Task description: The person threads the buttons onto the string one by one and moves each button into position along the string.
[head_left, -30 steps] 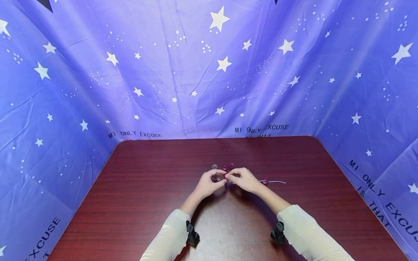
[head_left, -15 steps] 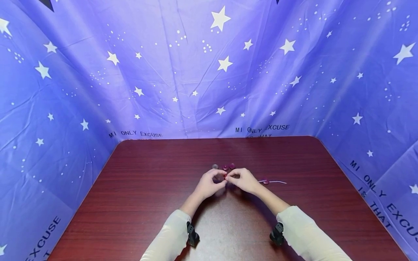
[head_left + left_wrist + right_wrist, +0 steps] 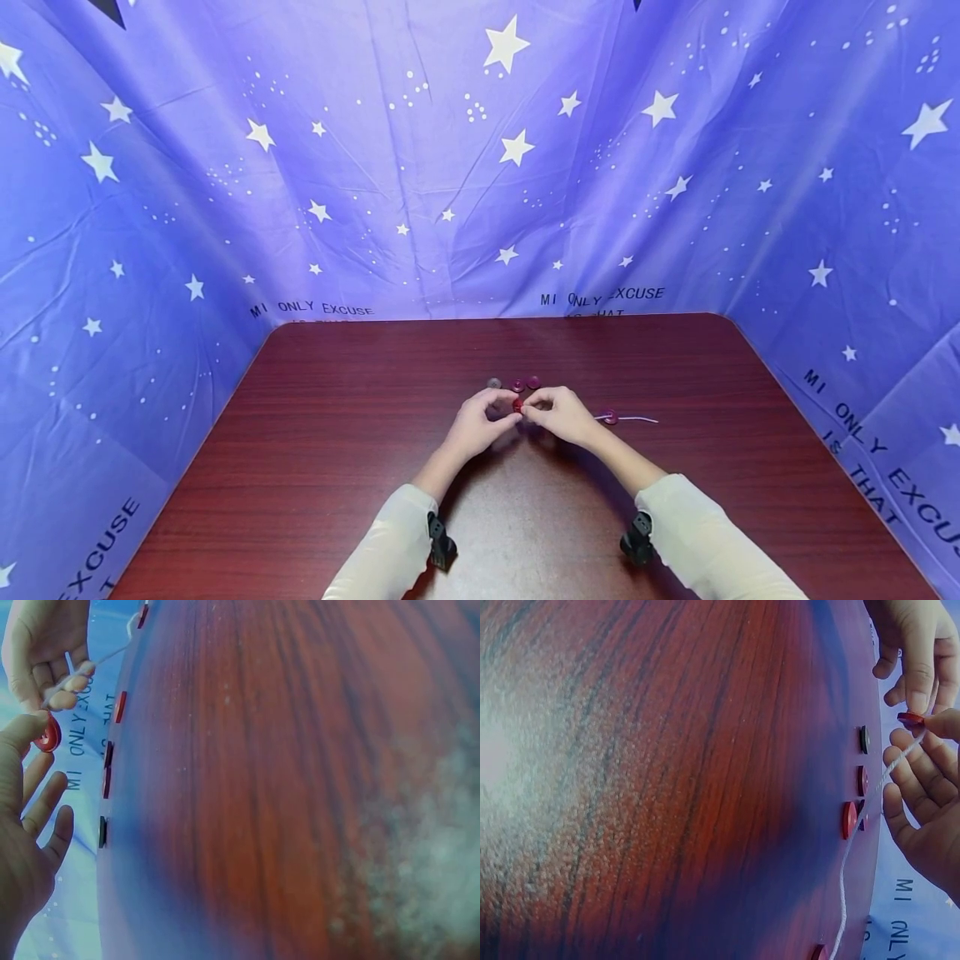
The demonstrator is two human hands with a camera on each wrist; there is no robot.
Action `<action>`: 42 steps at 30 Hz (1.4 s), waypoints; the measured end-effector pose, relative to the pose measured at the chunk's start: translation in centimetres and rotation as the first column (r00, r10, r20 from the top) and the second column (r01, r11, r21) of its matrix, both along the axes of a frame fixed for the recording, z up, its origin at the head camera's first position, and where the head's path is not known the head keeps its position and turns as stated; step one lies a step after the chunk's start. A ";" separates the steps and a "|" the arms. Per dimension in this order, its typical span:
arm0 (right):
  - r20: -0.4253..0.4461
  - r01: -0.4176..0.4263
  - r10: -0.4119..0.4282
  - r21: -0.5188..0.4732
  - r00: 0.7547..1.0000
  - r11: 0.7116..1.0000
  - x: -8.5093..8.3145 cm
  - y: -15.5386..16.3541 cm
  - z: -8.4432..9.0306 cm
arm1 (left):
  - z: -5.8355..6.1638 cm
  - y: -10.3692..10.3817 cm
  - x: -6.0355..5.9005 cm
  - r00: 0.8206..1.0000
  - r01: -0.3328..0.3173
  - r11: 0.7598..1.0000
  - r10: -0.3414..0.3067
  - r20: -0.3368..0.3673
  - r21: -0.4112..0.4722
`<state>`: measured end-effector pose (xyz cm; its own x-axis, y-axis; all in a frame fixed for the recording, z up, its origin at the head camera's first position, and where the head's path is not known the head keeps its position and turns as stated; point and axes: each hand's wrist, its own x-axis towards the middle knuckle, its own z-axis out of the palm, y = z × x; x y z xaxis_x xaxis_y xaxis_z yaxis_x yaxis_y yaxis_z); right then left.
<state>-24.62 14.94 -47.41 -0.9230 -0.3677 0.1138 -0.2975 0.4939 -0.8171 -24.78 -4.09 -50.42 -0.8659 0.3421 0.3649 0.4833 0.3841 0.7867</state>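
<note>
In the head view my two hands meet over the middle of the dark red table (image 3: 337,467). My left hand (image 3: 510,410) pinches a small red button (image 3: 517,405) between thumb and fingertip; in the left wrist view the button (image 3: 47,737) sits at my thumb tip. My right hand (image 3: 527,407) pinches the end of a white string (image 3: 877,787) right beside that button (image 3: 910,718). The string (image 3: 637,417) trails off to the right across the table, with another red button (image 3: 610,416) on it.
Three loose buttons lie just beyond my hands: a grey one (image 3: 492,382) and two dark red ones (image 3: 517,385) (image 3: 533,382). A blue star-printed cloth (image 3: 480,167) hangs behind and beside the table. Both wrists carry black camera mounts (image 3: 441,546).
Hardly anything differs: both hands stay together at the same spot, and the red button between the fingertips shows a little more plainly now.
</note>
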 end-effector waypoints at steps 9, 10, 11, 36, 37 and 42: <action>0.015 -0.001 0.001 -0.015 1.000 1.000 0.1 0.0 0.2 | 0.1 0.0 0.1 0.998 -0.059 0.998 0.059 -0.019 0.010; 0.017 -0.001 0.001 -0.016 1.000 1.000 0.1 0.0 0.3 | 0.1 0.0 0.1 0.998 -0.065 0.998 0.065 -0.025 0.008; 0.018 0.000 0.001 -0.017 1.000 1.000 0.1 -0.1 0.3 | 0.1 0.0 0.1 0.997 -0.069 0.998 0.069 -0.033 0.008; -0.011 0.014 -0.014 -0.011 1.000 1.000 0.1 -0.1 0.2 | 0.3 0.3 0.2 0.988 -0.121 0.990 0.113 -0.106 -0.073; -0.017 0.015 -0.015 -0.005 1.000 1.000 0.1 -0.1 0.2 | 0.3 0.3 0.2 0.988 -0.122 0.990 0.114 -0.103 -0.074; -0.070 -0.008 0.011 0.033 0.997 0.999 0.1 -0.1 0.2 | 0.2 0.3 0.2 0.988 -0.130 0.989 0.123 -0.089 -0.071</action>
<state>-24.52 14.87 -47.21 -0.9096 -0.3809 0.1657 -0.3582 0.5172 -0.7773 -24.63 -3.75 -50.18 -0.8713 0.2616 0.4152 0.4902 0.5038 0.7113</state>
